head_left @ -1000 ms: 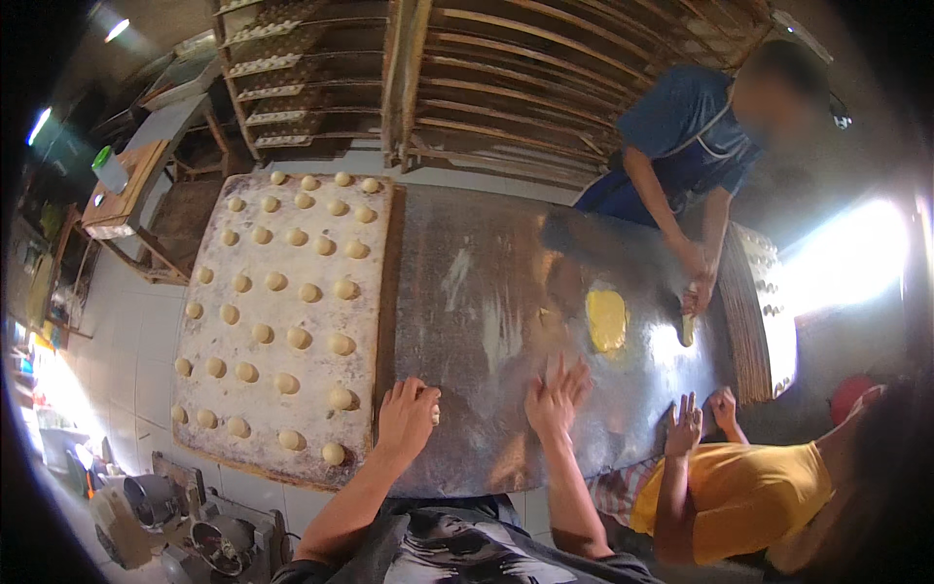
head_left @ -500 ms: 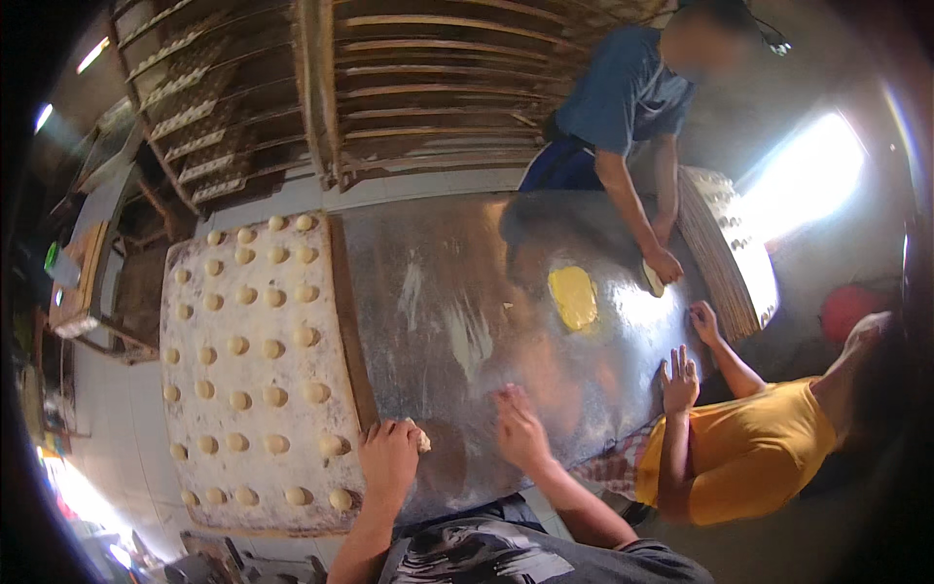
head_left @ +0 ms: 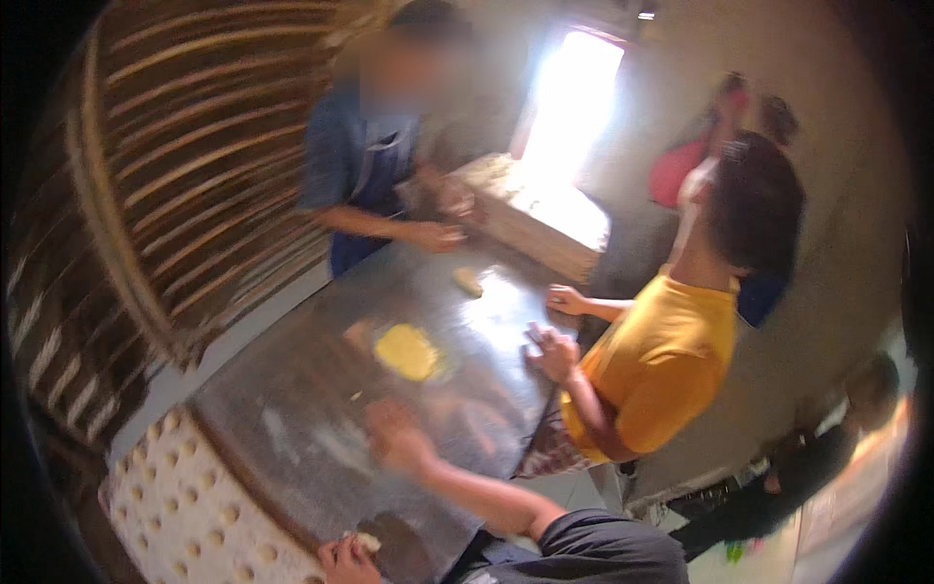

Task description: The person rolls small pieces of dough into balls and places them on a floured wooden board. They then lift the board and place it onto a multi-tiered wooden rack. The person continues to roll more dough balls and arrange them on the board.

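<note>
My left hand (head_left: 342, 563) is at the bottom edge, fingers closed on a pale lump of dough (head_left: 368, 542), beside a floured board (head_left: 243, 526) carrying several dough balls (head_left: 206, 482). My right hand (head_left: 399, 436) is over the metal table (head_left: 282, 360), smeared by motion, so its fingers are unclear. Beyond it lies a smeared yellow patch (head_left: 409, 352) of soft, fatty-looking stuff, and farther off a small piece of dough (head_left: 467, 282).
A co-worker in an apron (head_left: 360, 165) stands across the table; another in yellow (head_left: 671, 360) is at its right side. A third person (head_left: 827, 457) is lower right. Wooden racks (head_left: 185, 146) rise at left; stacked boards (head_left: 555, 243) stand by the bright window (head_left: 574, 97).
My view has swung right, moving the table leftward. The apron wearer's hands have left the dough piece, which now lies on the table. My left hand still grips its lump.
</note>
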